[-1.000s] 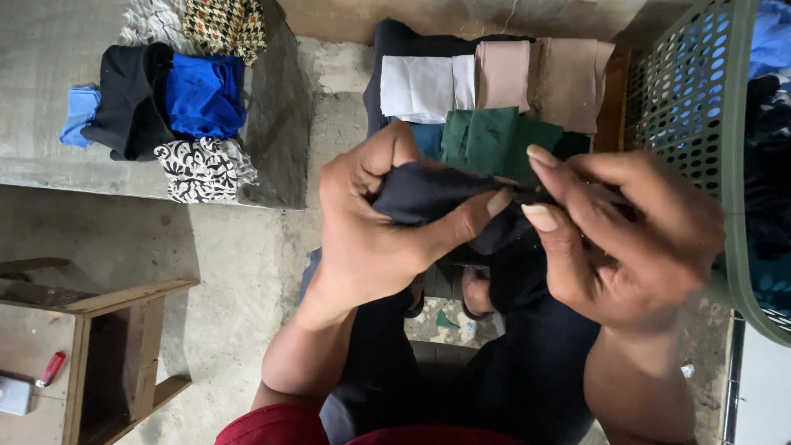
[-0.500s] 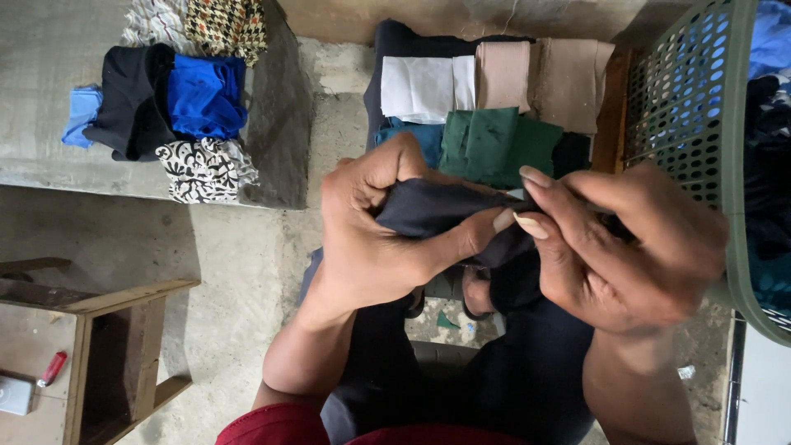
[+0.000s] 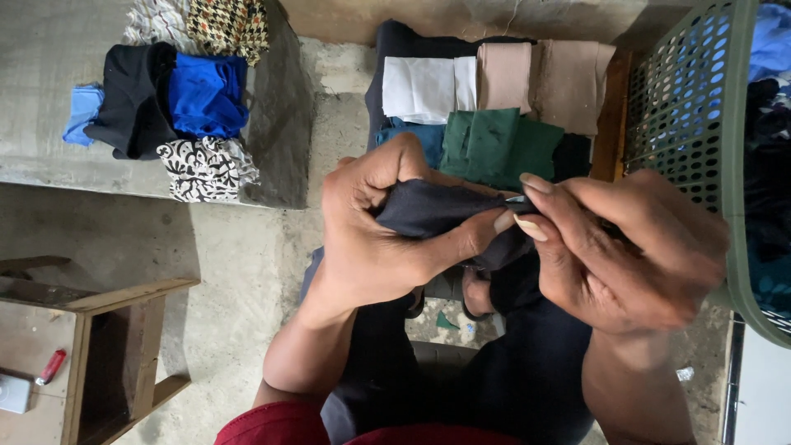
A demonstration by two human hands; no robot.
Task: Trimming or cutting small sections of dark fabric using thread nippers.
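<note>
Both hands had barely shifted. Left hand point(image 3: 387, 239) and right hand point(image 3: 626, 247) stayed clamped on the dark cloth point(image 3: 437, 210), pinching its edge to fold it.

We see our hands point(image 3: 527, 247) at centre, folded cloths point(image 3: 494, 99) at twelve o'clock, a basket point(image 3: 700, 124) at two, a wooden table point(image 3: 82, 330) at eight.

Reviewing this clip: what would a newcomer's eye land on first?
The two hands at centre: the left hand and right hand both grip a dark cloth. Behind them lie folded clothes; a green perforated basket stands at right, and a second clothes pile sits upper left.
</note>
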